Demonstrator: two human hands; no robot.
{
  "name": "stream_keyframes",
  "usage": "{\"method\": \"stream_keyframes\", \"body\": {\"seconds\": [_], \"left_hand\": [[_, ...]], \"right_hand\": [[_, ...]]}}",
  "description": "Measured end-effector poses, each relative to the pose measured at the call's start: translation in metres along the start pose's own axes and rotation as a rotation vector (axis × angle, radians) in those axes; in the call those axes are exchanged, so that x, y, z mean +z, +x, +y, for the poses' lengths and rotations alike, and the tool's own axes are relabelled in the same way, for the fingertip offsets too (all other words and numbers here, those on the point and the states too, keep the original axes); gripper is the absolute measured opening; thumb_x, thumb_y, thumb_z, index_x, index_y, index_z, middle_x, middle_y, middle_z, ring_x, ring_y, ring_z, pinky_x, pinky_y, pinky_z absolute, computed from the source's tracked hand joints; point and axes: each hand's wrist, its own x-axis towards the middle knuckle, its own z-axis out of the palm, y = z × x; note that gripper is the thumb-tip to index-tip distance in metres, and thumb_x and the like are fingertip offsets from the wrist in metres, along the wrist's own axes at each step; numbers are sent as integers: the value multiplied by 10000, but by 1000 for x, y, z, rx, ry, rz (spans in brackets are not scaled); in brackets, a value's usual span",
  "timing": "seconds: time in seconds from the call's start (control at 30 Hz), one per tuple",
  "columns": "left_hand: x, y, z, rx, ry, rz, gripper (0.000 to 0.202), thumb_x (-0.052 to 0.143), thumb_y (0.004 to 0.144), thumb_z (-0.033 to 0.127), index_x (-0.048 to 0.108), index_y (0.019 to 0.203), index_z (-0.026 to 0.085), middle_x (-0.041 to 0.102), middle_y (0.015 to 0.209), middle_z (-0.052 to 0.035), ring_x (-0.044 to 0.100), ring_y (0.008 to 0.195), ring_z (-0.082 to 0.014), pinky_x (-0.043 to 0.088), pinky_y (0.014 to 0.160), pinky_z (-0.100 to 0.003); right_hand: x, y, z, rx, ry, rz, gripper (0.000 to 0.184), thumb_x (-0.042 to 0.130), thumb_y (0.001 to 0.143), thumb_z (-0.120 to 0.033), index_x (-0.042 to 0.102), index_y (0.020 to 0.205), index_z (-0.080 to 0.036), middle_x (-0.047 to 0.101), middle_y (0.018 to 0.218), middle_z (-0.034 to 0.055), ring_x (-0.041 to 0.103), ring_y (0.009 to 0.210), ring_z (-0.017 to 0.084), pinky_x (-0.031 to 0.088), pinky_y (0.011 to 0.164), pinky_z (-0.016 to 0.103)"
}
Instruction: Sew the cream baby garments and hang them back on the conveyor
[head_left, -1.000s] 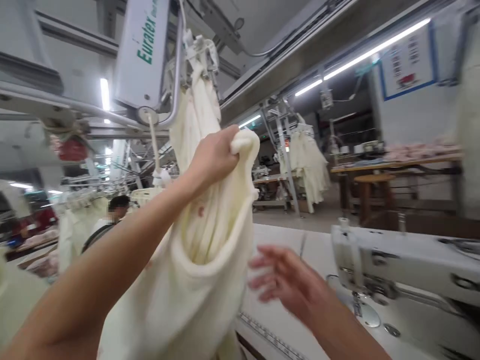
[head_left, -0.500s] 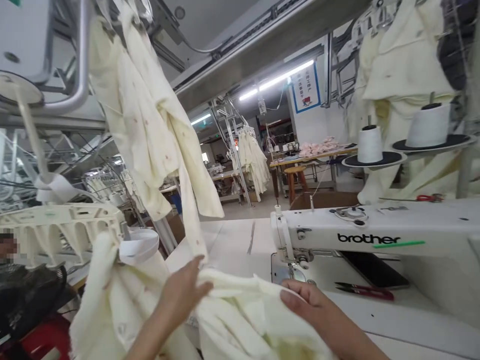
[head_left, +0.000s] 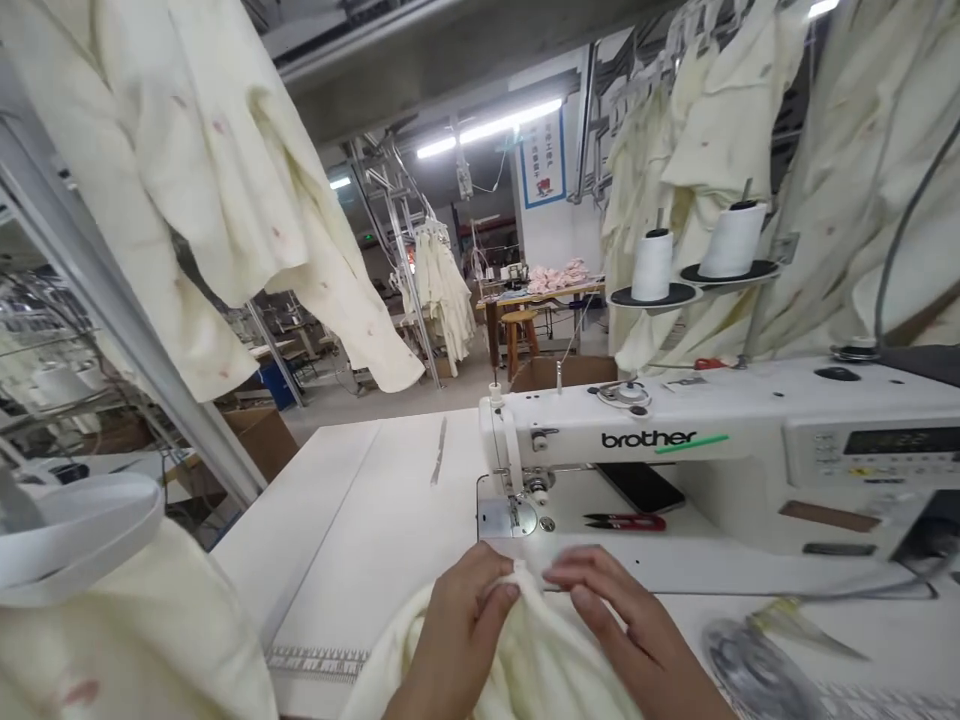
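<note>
A cream fabric piece (head_left: 536,655) lies bunched on the white sewing table (head_left: 375,520) at the bottom centre. My left hand (head_left: 457,625) pinches its top edge, fingers closed on the cloth. My right hand (head_left: 622,625) rests on the same edge just to the right, fingers pressed onto the fabric. Both hands sit a short way in front of the needle and presser foot (head_left: 517,500) of the white Brother sewing machine (head_left: 712,450).
Red-handled snips (head_left: 626,521) and a dark phone (head_left: 640,487) lie under the machine arm. Two white thread cones (head_left: 694,255) stand behind. Cream garments hang at upper left (head_left: 225,190) and right (head_left: 750,130). A white elastic roll (head_left: 71,535) sits at left above more cream cloth.
The view swung down from the overhead hanger to the table. My left hand brought the cream piece down, and both hands now hold its edge in front of the needle.
</note>
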Motion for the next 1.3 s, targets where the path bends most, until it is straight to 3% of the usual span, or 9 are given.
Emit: {"method": "stream_keyframes", "body": {"seconds": [0.1,0.23,0.4,0.63,0.8,0.9,1.07,1.17,1.3], "left_hand": [[4,-4,2,-50,35,-11,166,444,820,233,603,796,190,566,795,-19,524,742,-142,374,683,-229],[10,-6,6,-275,5,107,66,520,733,210,572,710,178,576,685,-5,517,668,-150,381,611,-228],[8,-12,9,-141,30,13,121,505,734,166,624,742,188,584,749,-14,543,737,-155,384,671,-232],[17,-21,-5,12,36,109,123,504,780,253,607,752,193,537,877,-63,518,680,-141,399,593,-239],[29,-27,-19,179,-25,158,184,396,793,149,566,784,219,621,921,-64,568,834,-172,436,750,-285],[29,-27,-22,102,-41,211,155,379,798,170,528,797,212,622,884,-73,568,850,-180,434,762,-295],[29,-25,-18,-98,48,335,164,403,828,319,515,836,199,596,858,-72,555,827,-199,415,767,-322],[32,-22,-14,-146,49,379,213,421,820,362,532,887,192,577,873,-70,539,827,-200,409,760,-316],[25,-17,-14,-305,-191,264,426,501,779,426,492,1137,197,536,875,-45,519,730,-163,422,663,-275]], "right_hand": [[1,9,-8,-61,-6,-88,230,432,902,-346,579,1057,-260,512,1090,34,466,1007,198,352,878,283],[3,13,-17,28,-33,-188,108,488,858,-233,594,837,-226,576,779,-21,517,734,148,385,653,225],[-2,14,-18,91,-131,-260,107,483,821,-212,509,720,-187,488,572,-55,433,534,102,287,470,191],[7,31,8,459,544,-509,171,557,680,-303,487,641,-152,495,415,-31,435,300,91,322,281,134],[32,20,42,771,906,-515,155,579,599,-264,500,578,-133,409,367,-53,348,281,42,259,284,103],[34,13,36,640,843,-442,254,617,695,-348,486,637,-139,415,453,-53,340,346,40,267,350,124],[27,-2,1,126,117,-80,347,488,816,-533,488,791,-187,492,683,-9,464,628,143,365,566,219],[31,-9,-2,108,-185,-59,280,490,818,-495,483,808,-215,491,655,-27,449,584,152,326,530,226],[30,-3,1,86,-158,-49,286,339,923,-397,481,756,-213,516,651,-28,483,607,155,338,566,227]]}}
